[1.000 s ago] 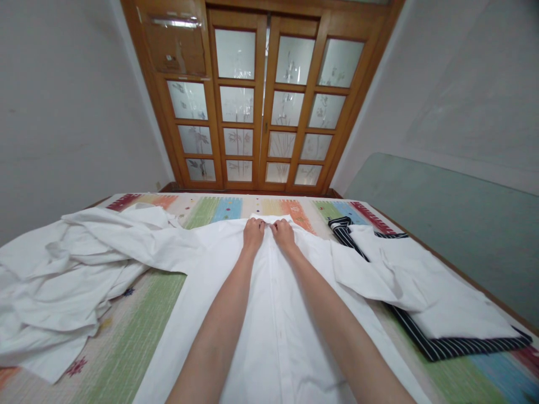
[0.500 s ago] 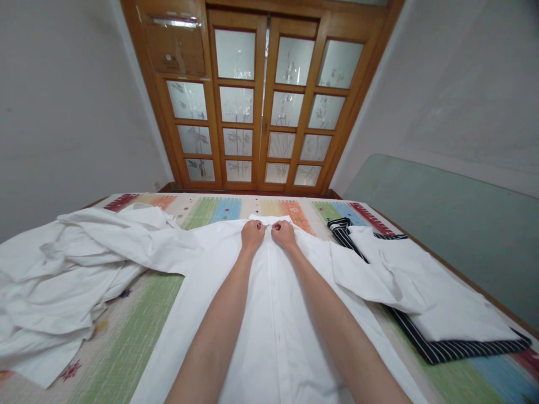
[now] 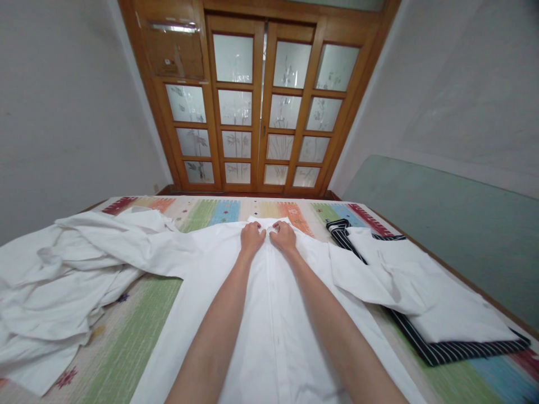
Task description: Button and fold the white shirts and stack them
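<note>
A white button-up shirt [image 3: 252, 342] lies front side up, its placket running down the middle and its sleeves spread to both sides. At the collar, my left hand [image 3: 252, 237] has its fingers curled on the left edge. Close beside it, my right hand [image 3: 283, 235] grips the right edge of the collar in the same way. A small gap separates the two hands. The fingertips and the cloth between them are partly hidden.
A crumpled white garment [image 3: 63, 280] lies at the left, against the shirt's sleeve. On the right, a folded white garment [image 3: 442, 297] rests on dark striped cloth [image 3: 455, 353]. A patterned bedspread [image 3: 135, 325] lies underneath. Beyond stand wooden glass doors [image 3: 256, 112]; a pale green headboard [image 3: 455, 224] is at the right.
The fingers of both hands have loosened slightly from a tighter pinch at the collar. The shirt and the other clothes lie as before, and the view has tipped a little.
</note>
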`<state>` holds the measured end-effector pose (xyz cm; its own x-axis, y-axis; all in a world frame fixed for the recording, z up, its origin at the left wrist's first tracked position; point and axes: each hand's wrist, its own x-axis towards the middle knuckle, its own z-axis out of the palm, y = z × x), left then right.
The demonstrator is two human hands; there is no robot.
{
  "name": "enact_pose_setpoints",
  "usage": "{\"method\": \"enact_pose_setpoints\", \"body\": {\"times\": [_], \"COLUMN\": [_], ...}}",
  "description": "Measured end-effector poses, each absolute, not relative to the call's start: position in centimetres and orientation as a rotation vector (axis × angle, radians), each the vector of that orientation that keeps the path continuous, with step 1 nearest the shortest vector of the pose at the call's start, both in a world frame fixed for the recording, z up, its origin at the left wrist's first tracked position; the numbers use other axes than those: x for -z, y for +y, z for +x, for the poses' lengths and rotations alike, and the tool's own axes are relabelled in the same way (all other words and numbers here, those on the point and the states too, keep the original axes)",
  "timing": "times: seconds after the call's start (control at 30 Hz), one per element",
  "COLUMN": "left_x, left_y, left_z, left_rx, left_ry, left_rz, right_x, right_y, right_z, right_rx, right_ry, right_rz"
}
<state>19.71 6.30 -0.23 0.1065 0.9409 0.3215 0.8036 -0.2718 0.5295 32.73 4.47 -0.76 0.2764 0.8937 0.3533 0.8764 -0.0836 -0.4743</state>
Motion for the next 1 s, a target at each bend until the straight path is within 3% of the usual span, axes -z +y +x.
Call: {"method": "enact_pose_setpoints", "body": {"times": [0.57, 1.0], "left_x": [-0.4, -0.3], "left_y": [5.4, -0.9], "left_z": [19.2, 16.9], "left_rx": [-0.72, -0.576], "left_ry": [1.667, 1.516], "left_rz": [2.355, 2.698], "right_x": [0.4, 0.7], "right_y": [0.1, -5.3], "right_z": [30.9, 29.8], "right_rx": [0.231, -0.053], "right_ry": [-1.981, -2.052], "right_rz": [-2.053, -2.045]}}
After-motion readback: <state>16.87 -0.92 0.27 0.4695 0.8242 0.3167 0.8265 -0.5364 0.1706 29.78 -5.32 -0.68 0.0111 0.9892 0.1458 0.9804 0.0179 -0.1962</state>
